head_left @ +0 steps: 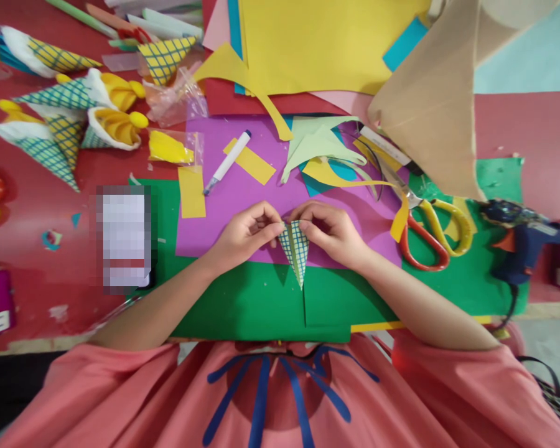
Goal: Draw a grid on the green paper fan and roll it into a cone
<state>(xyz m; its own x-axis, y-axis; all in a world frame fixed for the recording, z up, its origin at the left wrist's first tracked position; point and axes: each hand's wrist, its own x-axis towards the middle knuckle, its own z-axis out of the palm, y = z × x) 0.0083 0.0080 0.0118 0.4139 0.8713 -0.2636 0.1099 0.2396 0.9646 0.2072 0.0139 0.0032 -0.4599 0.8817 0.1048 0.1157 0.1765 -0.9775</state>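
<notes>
A small light green cone with a dark grid pattern [300,252] hangs point down between my two hands, a plain green strip running down its front. My left hand [252,231] pinches its upper left edge between thumb and fingers. On the upper right edge, my right hand [329,230] pinches in the same way. Beneath are a purple sheet [200,239] and a green sheet [242,305]. A white marker [228,162] lies beyond my left hand, and scissors with red and yellow handles [424,233] lie right of my right hand.
Several finished-looking cones [51,146] lie at the left, near a bag of yellow pieces [170,147]. A phone [126,236] is left of my arm. A blue glue gun [518,249] sits at the right. Yellow sheets [308,46] and green scraps [320,146] lie farther back.
</notes>
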